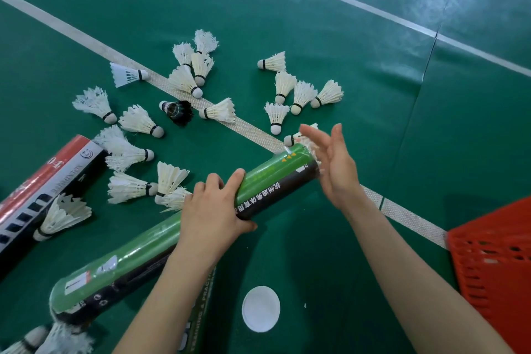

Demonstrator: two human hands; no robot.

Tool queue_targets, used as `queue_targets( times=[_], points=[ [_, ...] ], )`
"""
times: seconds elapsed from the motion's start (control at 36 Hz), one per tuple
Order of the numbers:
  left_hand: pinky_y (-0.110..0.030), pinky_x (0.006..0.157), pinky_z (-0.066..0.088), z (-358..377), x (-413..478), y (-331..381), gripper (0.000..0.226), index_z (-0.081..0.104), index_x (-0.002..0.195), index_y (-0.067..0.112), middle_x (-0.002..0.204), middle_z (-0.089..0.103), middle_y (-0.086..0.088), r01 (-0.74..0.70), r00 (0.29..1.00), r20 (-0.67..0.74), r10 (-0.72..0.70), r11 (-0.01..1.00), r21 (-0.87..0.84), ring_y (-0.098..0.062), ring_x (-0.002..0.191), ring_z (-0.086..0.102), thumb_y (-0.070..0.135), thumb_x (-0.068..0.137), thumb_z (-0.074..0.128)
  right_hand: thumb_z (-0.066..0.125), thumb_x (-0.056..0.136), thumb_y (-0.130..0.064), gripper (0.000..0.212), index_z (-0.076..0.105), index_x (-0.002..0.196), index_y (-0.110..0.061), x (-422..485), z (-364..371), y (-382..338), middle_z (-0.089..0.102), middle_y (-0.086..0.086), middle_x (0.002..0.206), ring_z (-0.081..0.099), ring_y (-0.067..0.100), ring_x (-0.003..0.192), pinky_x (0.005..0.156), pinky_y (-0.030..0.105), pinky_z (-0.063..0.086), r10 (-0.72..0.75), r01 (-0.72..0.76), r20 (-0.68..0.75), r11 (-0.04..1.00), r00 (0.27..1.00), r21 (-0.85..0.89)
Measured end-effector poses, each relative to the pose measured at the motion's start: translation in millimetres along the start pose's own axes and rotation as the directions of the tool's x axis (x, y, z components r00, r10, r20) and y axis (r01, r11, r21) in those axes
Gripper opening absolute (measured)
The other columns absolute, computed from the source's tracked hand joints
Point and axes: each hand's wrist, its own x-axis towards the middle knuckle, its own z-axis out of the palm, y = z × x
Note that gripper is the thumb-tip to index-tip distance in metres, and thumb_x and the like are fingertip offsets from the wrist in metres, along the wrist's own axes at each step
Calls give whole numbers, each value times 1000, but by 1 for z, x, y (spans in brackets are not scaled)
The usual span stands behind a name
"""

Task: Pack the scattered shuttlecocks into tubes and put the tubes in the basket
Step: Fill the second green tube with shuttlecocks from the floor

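Green shuttlecock tube [273, 172] was gripped round its middle by the left hand [212, 210]. The right hand [333, 167], fingers straight, holding nothing, was by its far end.

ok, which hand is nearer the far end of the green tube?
Right. The right hand is open just beside that end of the green tube; the left hand grips the tube around its middle.
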Motion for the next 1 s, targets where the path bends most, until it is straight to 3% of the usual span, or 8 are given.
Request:
queue_targets(
  times=[0.08, 0.19, 0.39, 0.47, 0.58, 0.72, 0.81, 1.0],
  points=[
    [-36, 95, 40, 1, 1, 2, 102, 16, 146, 36, 122, 41, -4, 59, 998, 26, -58, 998, -30, -26, 113, 44, 63, 65, 72, 42, 99, -39, 27, 67, 107, -30, 28, -7, 7, 55, 0, 129, 47, 13, 122, 112, 39, 32, -82, -9, -255, 941, 963, -338],
    [-36, 96, 40, 2, 1, 1, 102, 16, 147, 34, 122, 41, -5, 90, 995, 51, -88, 995, -43, -26, 113, 45, 63, 66, 72, 50, 95, -28, 29, 63, 121, -27, 61, -13, 18, 35, 9, 147, 26, 25, 139, 115, 36, 23, 48, -203, -257, 758, 965, -620],
    [-36, 94, 40, 3, -1, -2, 102, 16, 146, 35, 123, 41, -4, 105, 992, 67, -102, 994, -38, -26, 114, 44, 63, 66, 72, 61, 90, -21, 20, 70, 106, -16, 54, -10, 26, 67, -2, 110, 58, 14, 107, 93, 26, 42, -41, -126, -293, 838, 955, -531],
    [-36, 93, 40, 2, -1, -5, 102, 16, 147, 35, 123, 41, -4, 118, 991, 65, -115, 992, -45, -25, 114, 43, 63, 66, 72, 66, 87, -17, 6, 66, 92, -21, 38, -12, 25, 64, -11, 93, 57, 5, 92, 84, 21, 42, -188, 26, -346, 906, 919, -423],
    [-37, 94, 40, 2, 0, -9, 103, 15, 147, 35, 122, 41, -4, 117, 991, 65, -115, 993, -29, -26, 114, 43, 63, 66, 72, 68, 85, -8, 30, 57, 104, -28, 19, -14, 17, 58, 4, 92, 54, 11, 79, 79, 25, 48, -228, 170, -301, 963, 926, -207],
    [-36, 93, 40, 0, 1, -7, 103, 15, 147, 36, 123, 41, -4, 93, 993, 81, -91, 995, -33, -25, 114, 43, 64, 66, 72, 60, 80, -7, 37, 60, 112, -25, 6, -16, 2, 57, 3, 86, 51, 21, 82, 81, 35, 48, -213, 207, -155, 977, 965, -57],
    [-35, 92, 40, -2, 1, -3, 103, 16, 147, 38, 120, 41, -2, 65, 995, 77, -60, 996, -65, -23, 112, 43, 63, 65, 73, 56, 83, 2, 37, 62, 112, -20, 1, -9, -1, 55, 0, 84, 51, 12, 77, 77, 25, 46, -214, 208, -75, 975, 974, -80],
    [-33, 88, 39, -7, 0, -5, 102, 19, 146, 41, 111, 39, 3, 15, 999, 39, -10, 989, -150, -19, 108, 43, 62, 63, 75, 47, 86, -62, 45, 66, 112, -32, 4, -8, -2, 58, -7, 116, 48, 17, 120, 114, 45, 28, -174, 174, 4, 983, 985, -59]
  ],
)
